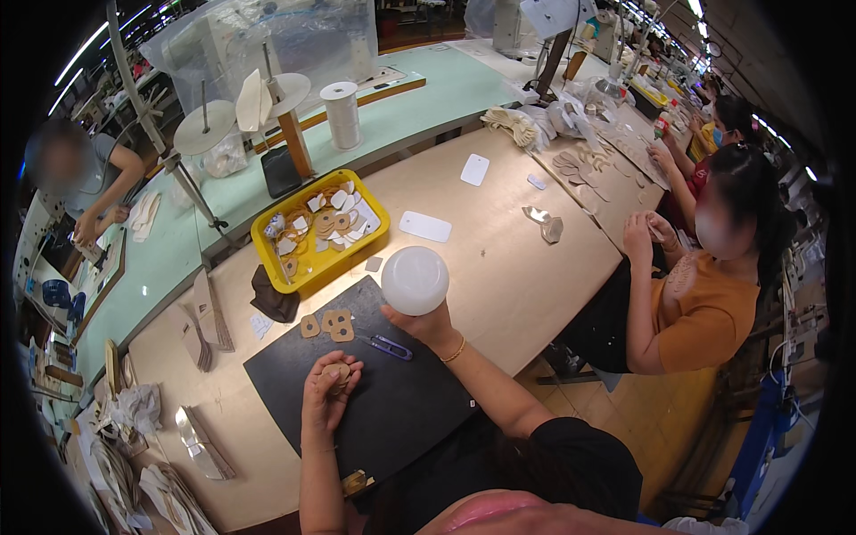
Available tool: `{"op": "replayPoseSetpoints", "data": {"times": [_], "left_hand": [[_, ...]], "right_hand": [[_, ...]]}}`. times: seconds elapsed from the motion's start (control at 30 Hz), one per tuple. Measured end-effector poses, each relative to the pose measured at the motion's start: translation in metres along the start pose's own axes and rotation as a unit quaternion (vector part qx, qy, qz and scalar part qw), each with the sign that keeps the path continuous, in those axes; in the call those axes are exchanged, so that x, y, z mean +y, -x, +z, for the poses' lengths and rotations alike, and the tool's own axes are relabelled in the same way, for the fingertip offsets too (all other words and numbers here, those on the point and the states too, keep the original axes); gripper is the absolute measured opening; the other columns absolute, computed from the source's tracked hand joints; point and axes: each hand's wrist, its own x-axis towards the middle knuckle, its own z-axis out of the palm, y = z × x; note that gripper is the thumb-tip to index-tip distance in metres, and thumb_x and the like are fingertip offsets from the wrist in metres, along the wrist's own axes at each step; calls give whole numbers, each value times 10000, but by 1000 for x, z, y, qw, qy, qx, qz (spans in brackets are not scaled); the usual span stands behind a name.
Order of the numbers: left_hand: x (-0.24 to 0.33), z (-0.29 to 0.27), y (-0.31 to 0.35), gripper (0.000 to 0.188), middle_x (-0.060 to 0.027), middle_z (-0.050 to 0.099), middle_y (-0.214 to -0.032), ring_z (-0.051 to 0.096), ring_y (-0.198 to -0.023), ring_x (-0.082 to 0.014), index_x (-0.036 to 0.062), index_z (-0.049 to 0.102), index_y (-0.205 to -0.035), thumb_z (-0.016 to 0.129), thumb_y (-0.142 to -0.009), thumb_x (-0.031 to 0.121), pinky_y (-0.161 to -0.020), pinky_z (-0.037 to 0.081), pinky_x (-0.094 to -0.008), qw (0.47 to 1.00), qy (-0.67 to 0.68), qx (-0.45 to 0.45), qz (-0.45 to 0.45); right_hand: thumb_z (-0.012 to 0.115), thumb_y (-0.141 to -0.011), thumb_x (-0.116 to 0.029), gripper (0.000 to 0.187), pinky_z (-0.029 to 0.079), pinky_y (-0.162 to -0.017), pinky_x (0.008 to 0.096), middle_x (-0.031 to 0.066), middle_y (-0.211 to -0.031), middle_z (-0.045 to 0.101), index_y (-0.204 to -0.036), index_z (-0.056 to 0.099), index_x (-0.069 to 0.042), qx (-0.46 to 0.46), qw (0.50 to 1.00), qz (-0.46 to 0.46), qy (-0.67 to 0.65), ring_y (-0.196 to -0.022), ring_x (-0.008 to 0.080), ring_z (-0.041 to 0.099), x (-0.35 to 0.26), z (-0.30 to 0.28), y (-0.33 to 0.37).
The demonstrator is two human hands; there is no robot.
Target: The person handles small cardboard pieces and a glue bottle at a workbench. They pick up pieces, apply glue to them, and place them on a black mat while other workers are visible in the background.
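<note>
Clasped round a white jar (415,281) with the right hand (435,328), apparently raised off the table (522,272), at 1 o'clock from the snips (390,348); cannot tell the spread of the fingers behind it. Curled, too, round a small bunch of tan pieces (337,379) with the left hand (325,401), at 8 o'clock from the snips, over the black mat (392,397). Likely light for its bulk, smooth and fairly stiff, with perhaps a little give in the wall; apt to slip if pinched on the curve alone. Best held low, thumb opposite fingers, round the lower side. Probably thin, light and slightly bendable in the case of the tan pieces; better taken by the edges than squeezed across the flats. Note at 10 o'clock the holed pieces (337,336) flat on the mat, near the snips; at 11, past the mat, the yellow tray (309,264) of mixed scraps (337,223); between 12 and 1, beyond the jar, a white card (425,226).
</note>
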Motion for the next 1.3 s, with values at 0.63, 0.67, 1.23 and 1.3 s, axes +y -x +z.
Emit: {"op": "replayPoseSetpoints", "data": {"times": [0.63,0.67,1.23,1.3], "left_hand": [[-2,-2,-1,331,-170,593,-1081,615,-1018,-296,-21,509,-1144,624,-842,50,-877,540,-341,1000,-5,5,6],[-3,-2,-1,333,-169,594,-1080,615,-1018,-296,-21,508,-1146,625,-844,55,-877,540,-341,1000,-3,8,1],[-2,3,-2,443,-160,598,-1102,618,-1024,-283,-20,455,-1250,619,-872,145,-870,542,-334,999,-22,28,3],[-3,3,-2,451,-142,607,-1079,618,-1016,-281,16,472,-1243,654,-858,166,-871,540,-330,1000,-11,12,13]], "right_hand": [[763,-726,-198,297,504,-751,326,81,-888,653,-929,625,-30,-28,999,19,-6,-819,218,632,5,1,2],[756,-736,-208,304,482,-785,336,72,-898,634,-935,611,-29,-37,999,25,-24,-835,218,605,5,1,3],[770,-698,-154,343,538,-746,323,115,-933,687,-987,640,-22,-9,998,48,-38,-860,233,680,-2,1,2],[768,-700,-154,379,534,-767,327,122,-968,681,-1025,627,-20,6,998,38,-48,-888,239,674,-1,2,3]]}}
